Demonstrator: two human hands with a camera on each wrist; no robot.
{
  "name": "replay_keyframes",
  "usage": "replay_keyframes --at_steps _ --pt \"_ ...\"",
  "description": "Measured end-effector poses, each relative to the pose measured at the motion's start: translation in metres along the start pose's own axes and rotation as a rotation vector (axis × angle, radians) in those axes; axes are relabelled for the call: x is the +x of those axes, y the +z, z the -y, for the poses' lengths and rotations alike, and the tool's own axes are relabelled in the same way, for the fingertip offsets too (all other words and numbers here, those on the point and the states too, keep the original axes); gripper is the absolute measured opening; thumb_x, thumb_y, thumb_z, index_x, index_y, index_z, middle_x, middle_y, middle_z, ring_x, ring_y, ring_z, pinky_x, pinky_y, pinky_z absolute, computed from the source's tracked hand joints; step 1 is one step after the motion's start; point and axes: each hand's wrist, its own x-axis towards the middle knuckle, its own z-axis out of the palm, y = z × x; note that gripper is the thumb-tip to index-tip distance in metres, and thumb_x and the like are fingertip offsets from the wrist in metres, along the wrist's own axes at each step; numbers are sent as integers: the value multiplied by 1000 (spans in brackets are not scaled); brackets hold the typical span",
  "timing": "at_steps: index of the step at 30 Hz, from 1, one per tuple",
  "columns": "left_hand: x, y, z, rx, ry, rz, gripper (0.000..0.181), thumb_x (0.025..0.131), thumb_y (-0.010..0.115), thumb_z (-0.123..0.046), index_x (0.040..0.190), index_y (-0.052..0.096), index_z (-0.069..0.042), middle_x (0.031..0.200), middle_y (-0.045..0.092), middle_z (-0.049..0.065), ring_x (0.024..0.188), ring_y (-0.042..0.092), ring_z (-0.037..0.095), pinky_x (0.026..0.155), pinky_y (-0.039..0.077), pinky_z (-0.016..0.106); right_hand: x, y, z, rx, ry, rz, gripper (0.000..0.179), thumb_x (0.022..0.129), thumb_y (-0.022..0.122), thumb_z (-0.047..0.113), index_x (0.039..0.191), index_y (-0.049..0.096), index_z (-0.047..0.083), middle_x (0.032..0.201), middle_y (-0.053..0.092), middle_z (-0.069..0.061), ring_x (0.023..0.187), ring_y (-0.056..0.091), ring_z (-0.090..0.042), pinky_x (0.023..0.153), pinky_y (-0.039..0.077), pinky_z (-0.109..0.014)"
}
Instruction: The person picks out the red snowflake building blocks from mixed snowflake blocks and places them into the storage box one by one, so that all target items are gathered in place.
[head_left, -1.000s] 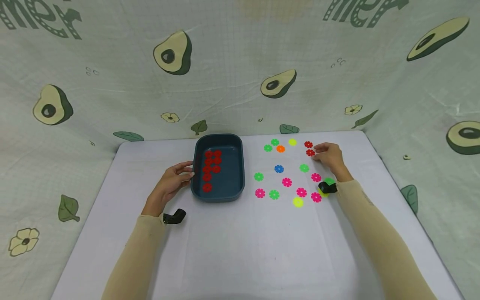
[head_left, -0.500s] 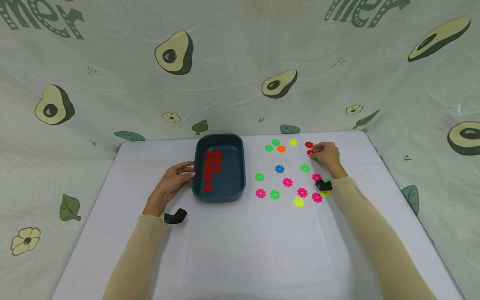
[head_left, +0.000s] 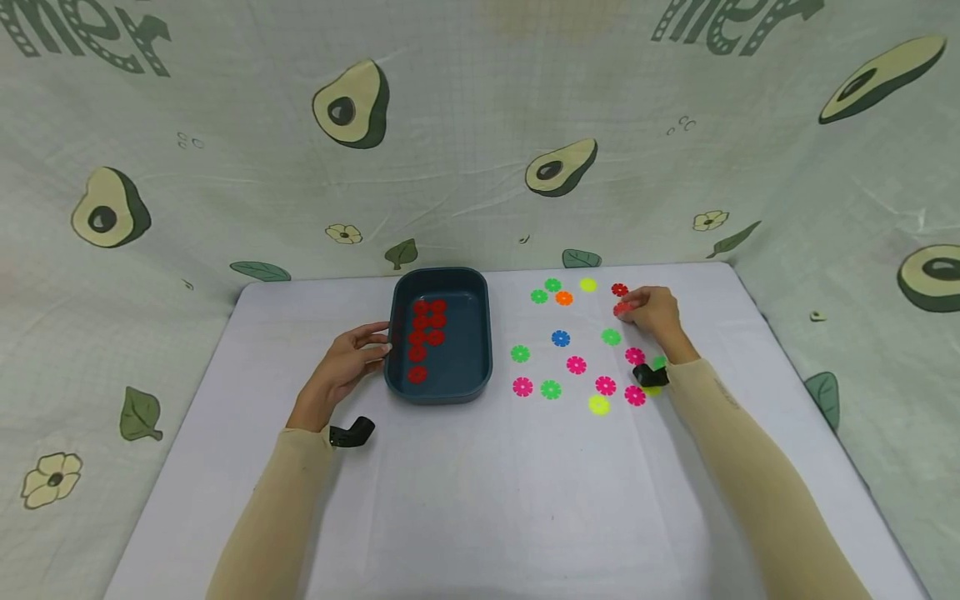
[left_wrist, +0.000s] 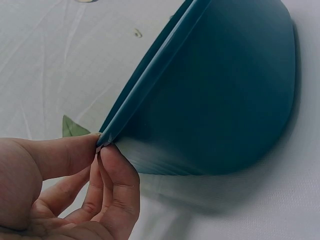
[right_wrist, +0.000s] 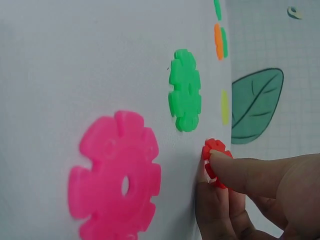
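Note:
A dark teal plastic tray (head_left: pixel 467 350) stands left of centre on the white table, with several red notched discs (head_left: pixel 417 353) lying in it. My left hand (head_left: pixel 336 367) pinches its left rim between thumb and fingers, as the left wrist view shows close up on the tray wall (left_wrist: pixel 215 100). At the back right, my right hand (head_left: pixel 657 314) pinches a red notched disc (head_left: pixel 622 309) between thumb and fingertips. In the right wrist view this disc (right_wrist: pixel 214 145) is partly covered by the thumb. Just behind it, another red disc (head_left: pixel 619 289) lies on the table.
Between tray and right arm lie green (head_left: pixel 611 337), pink (head_left: pixel 576 365), yellow (head_left: pixel 599 405), blue (head_left: pixel 561 338) and orange discs (head_left: pixel 564 298). My right sleeve (head_left: pixel 738 450) reaches across the table's right side. An avocado-print cloth (head_left: pixel 465 167) hangs behind the table.
My right hand has moved slightly left onto the nearer red disc and now pinches it, drawing it a little toward me. The left hand stays at the tray rim.

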Motion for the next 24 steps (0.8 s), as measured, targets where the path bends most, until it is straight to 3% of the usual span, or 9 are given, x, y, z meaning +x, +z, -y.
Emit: replay_keyframes --at_steps 6,16,24 --pt "-1 1 -1 2 -5 -8 59 105 62 1 161 41 -2 121 53 3 90 60 6 81 54 21 -9 -1 2 10 -30 38 29 99 71 3 125 69 -8 115 64 -27 102 58 -37 89 52 -40" --pt "-1 0 -2 2 -4 5 59 106 61 0 161 40 -2 122 53 4 90 60 6 81 54 22 -29 0 24 74 -121 140 32 100 70 4 130 69 -7 124 63 -27 114 59 -40 73 49 -16" --pt "-1 -1 -1 5 -3 6 59 106 60 0 161 39 -1 122 53 4 91 59 6 82 54 22 -46 8 53 62 -201 197 30 99 71 3 128 70 -5 125 63 -25 116 63 -41 81 54 -22"
